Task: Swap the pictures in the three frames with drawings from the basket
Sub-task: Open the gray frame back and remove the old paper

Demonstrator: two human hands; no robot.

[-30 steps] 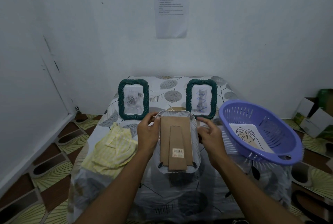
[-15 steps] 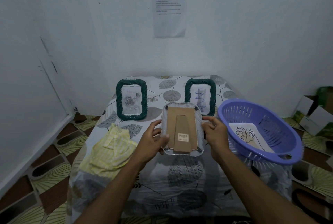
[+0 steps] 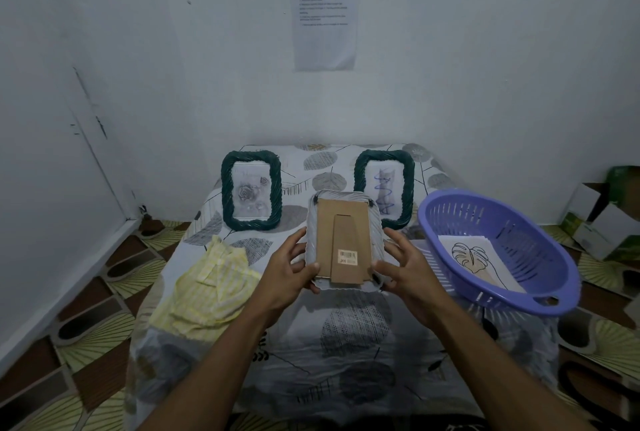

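I hold a white-rimmed picture frame [image 3: 346,240] up above the table, its brown cardboard back and folded stand facing me. My left hand [image 3: 289,267] grips its lower left edge, thumb on the backing. My right hand [image 3: 407,266] holds the lower right edge, thumb at the corner, fingers spread. Two green twisted-rim frames stand at the back: the left one [image 3: 251,189] shows a rose picture, the right one [image 3: 398,184] a blue squiggle. A purple basket [image 3: 540,278] on the right holds a leaf line drawing [image 3: 472,257].
A yellow checked cloth [image 3: 207,288] lies crumpled on the table's left side. The table [image 3: 346,344] wears a leaf-print cover and stands against a white wall. Cardboard boxes [image 3: 602,219] sit on the floor at the far right.
The white frame has been lifted off the table and raised toward me. Both hands shifted from its upper sides down to its lower edges.
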